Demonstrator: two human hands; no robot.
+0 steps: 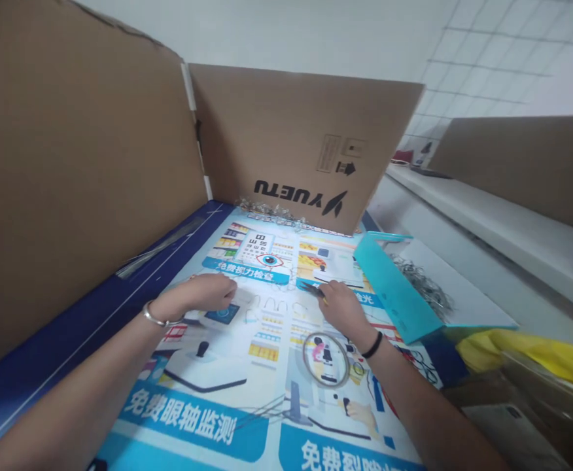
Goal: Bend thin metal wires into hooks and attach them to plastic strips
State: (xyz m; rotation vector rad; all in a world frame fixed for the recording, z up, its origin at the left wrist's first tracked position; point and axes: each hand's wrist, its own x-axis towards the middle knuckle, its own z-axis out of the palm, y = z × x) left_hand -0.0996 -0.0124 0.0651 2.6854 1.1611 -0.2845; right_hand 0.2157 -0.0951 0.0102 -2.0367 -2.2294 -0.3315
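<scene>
My right hand (pixel 343 306) is closed around small pliers (pixel 311 288), with dark pointed jaws facing left and a bit of yellow at the handle. My left hand (pixel 214 292) is closed over the printed sheet, and what its fingers hold, if anything, is too small to make out. Between the hands lie several small U-shaped bent wires (pixel 274 304). A round coil of wire (pixel 307 360) rests on the sheet near my right forearm. Several long straight wires (pixel 260 413) lie closer to me.
A turquoise box (pixel 389 288) at the right holds a heap of bent wire pieces (pixel 426 284). Wire scraps (pixel 277 210) lie along the back cardboard panel (pixel 277 131). Another cardboard panel (pixel 80 163) stands on the left. Yellow plastic (pixel 532 350) sits at the lower right.
</scene>
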